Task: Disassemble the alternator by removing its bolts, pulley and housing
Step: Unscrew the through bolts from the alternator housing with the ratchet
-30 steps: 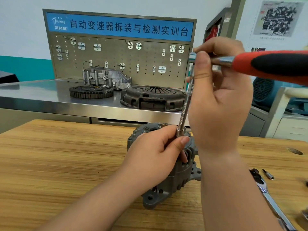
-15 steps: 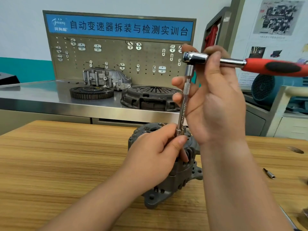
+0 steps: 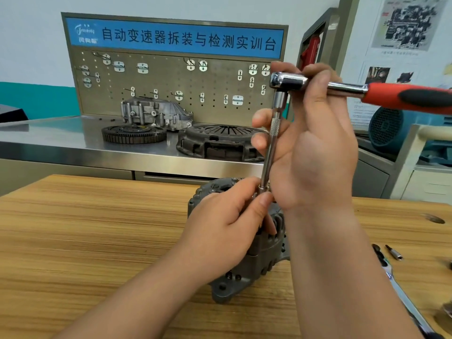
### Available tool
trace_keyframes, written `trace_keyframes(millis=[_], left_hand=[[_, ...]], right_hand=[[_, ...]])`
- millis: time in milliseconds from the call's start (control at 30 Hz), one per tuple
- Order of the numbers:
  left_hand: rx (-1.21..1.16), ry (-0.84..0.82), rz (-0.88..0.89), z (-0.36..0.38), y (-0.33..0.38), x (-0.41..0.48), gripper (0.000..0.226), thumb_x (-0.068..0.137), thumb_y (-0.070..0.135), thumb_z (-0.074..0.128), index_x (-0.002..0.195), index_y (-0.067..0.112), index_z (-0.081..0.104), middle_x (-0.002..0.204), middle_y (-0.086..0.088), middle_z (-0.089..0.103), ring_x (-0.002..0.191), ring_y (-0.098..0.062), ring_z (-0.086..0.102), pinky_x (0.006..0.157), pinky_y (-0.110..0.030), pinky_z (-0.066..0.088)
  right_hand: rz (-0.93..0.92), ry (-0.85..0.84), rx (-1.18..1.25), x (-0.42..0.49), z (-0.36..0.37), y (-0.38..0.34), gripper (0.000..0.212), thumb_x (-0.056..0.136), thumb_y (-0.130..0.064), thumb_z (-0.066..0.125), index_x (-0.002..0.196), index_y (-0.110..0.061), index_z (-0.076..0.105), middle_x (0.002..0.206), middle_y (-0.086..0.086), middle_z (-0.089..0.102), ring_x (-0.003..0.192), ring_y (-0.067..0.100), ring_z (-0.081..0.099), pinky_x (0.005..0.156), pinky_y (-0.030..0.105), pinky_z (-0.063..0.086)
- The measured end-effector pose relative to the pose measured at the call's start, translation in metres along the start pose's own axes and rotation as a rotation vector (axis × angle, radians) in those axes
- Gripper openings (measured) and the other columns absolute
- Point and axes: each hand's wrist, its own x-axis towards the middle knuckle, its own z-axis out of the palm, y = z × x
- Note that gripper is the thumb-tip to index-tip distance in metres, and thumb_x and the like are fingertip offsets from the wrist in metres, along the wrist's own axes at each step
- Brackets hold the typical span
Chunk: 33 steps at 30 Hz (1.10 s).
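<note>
Alternator (image 3: 256,263) stood on the wooden table (image 3: 97,228), near the middle and close to the person. It was dark grey metal and round, with slots cut along its side. A flat ear with a hole stuck out at its near bottom.

The left hand (image 3: 227,231) lay on top of it. Its thumb and fingers pinched the low end of a long thin silver bar (image 3: 269,155), which stood almost straight up. The right hand (image 3: 315,148) gripped the ratchet (image 3: 347,88) at the top of the bar, fingers curled round the shiny head and the bar. The red and black handle stuck out to the right.

A wrench (image 3: 403,294) and a small bit (image 3: 394,252) lay on the table to the right. Far back on a steel bench (image 3: 61,138) sat a ring gear (image 3: 133,133) and a clutch cover (image 3: 220,140).
</note>
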Motion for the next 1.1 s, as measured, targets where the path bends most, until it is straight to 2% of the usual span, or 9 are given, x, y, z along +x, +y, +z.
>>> trace_keyframes(millis=[167, 300, 433, 533, 700, 833, 900, 1033, 1100], left_hand=[[-0.042, -0.040, -0.070, 0.000, 0.001, 0.002, 0.031, 0.090, 0.042, 0.043, 0.093, 0.017, 0.060, 0.074, 0.014, 0.070, 0.076, -0.021, 0.067, 0.073, -0.050, 0.053], [-0.011, -0.028, -0.098, 0.001, -0.002, 0.002, 0.020, 0.096, 0.036, 0.048, 0.096, 0.021, 0.061, 0.078, 0.018, 0.071, 0.076, -0.014, 0.068, 0.073, -0.048, 0.055], [-0.028, 0.003, -0.099, 0.003, 0.001, 0.002, 0.036, 0.087, 0.044, 0.043, 0.102, 0.019, 0.064, 0.090, 0.019, 0.072, 0.086, -0.009, 0.067, 0.078, -0.046, 0.055], [-0.046, 0.011, -0.080, 0.004, 0.000, 0.002, 0.038, 0.084, 0.045, 0.043, 0.101, 0.017, 0.064, 0.089, 0.015, 0.072, 0.084, -0.012, 0.067, 0.076, -0.047, 0.055], [-0.018, 0.014, -0.023, 0.002, -0.001, 0.000, 0.022, 0.089, 0.045, 0.041, 0.095, 0.031, 0.056, 0.074, 0.016, 0.064, 0.072, -0.012, 0.060, 0.070, -0.046, 0.051], [0.012, -0.032, -0.044, 0.000, 0.000, 0.001, 0.028, 0.091, 0.042, 0.041, 0.091, 0.022, 0.061, 0.077, 0.014, 0.070, 0.075, -0.012, 0.063, 0.073, -0.044, 0.051], [0.028, -0.034, -0.066, 0.000, 0.000, 0.002, 0.028, 0.096, 0.042, 0.042, 0.088, 0.024, 0.061, 0.078, 0.017, 0.070, 0.068, -0.007, 0.061, 0.069, -0.043, 0.052], [0.033, -0.025, -0.088, 0.001, 0.000, 0.003, 0.027, 0.088, 0.046, 0.041, 0.091, 0.028, 0.061, 0.074, 0.026, 0.066, 0.070, 0.001, 0.060, 0.067, -0.033, 0.051], [0.016, -0.020, -0.088, 0.001, 0.000, 0.003, 0.027, 0.092, 0.045, 0.043, 0.096, 0.028, 0.063, 0.080, 0.024, 0.068, 0.075, -0.001, 0.062, 0.071, -0.037, 0.053]], right_hand=[[0.120, -0.078, 0.173, 0.005, -0.009, -0.002, 0.024, 0.105, -0.028, 0.029, 0.092, -0.020, 0.047, 0.104, 0.001, 0.063, 0.053, 0.015, 0.054, 0.046, 0.022, 0.038], [-0.259, -0.076, -0.376, 0.005, -0.011, -0.003, 0.013, 0.102, -0.014, 0.039, 0.093, -0.020, 0.047, 0.097, 0.002, 0.060, 0.054, 0.018, 0.057, 0.048, 0.032, 0.048], [-0.630, -0.080, -0.816, 0.001, -0.008, 0.006, 0.017, 0.097, -0.008, 0.049, 0.084, -0.020, 0.048, 0.074, 0.003, 0.052, 0.058, 0.028, 0.054, 0.054, 0.049, 0.048], [-0.418, -0.076, -0.603, -0.001, -0.003, 0.004, 0.015, 0.100, -0.012, 0.044, 0.094, -0.024, 0.050, 0.091, 0.000, 0.056, 0.061, 0.027, 0.062, 0.053, 0.033, 0.052], [0.140, -0.168, 0.190, 0.002, -0.006, 0.000, 0.023, 0.103, -0.030, 0.030, 0.093, -0.024, 0.051, 0.101, -0.004, 0.067, 0.054, 0.014, 0.058, 0.048, 0.022, 0.044], [0.203, -0.200, 0.314, 0.006, -0.013, -0.002, 0.024, 0.101, -0.032, 0.030, 0.092, -0.024, 0.050, 0.099, -0.004, 0.069, 0.053, 0.014, 0.054, 0.049, 0.022, 0.043], [0.061, -0.176, 0.071, 0.005, -0.013, -0.002, 0.018, 0.102, -0.026, 0.034, 0.095, -0.022, 0.050, 0.104, 0.001, 0.066, 0.056, 0.017, 0.057, 0.050, 0.026, 0.045], [-0.624, -0.115, -0.790, 0.005, -0.014, 0.002, 0.018, 0.100, -0.012, 0.045, 0.095, -0.029, 0.048, 0.089, -0.004, 0.056, 0.060, 0.020, 0.054, 0.053, 0.039, 0.046], [-0.670, -0.066, -0.808, 0.002, -0.011, 0.005, 0.019, 0.100, -0.011, 0.045, 0.094, -0.028, 0.048, 0.087, -0.008, 0.054, 0.061, 0.016, 0.051, 0.054, 0.040, 0.048]])
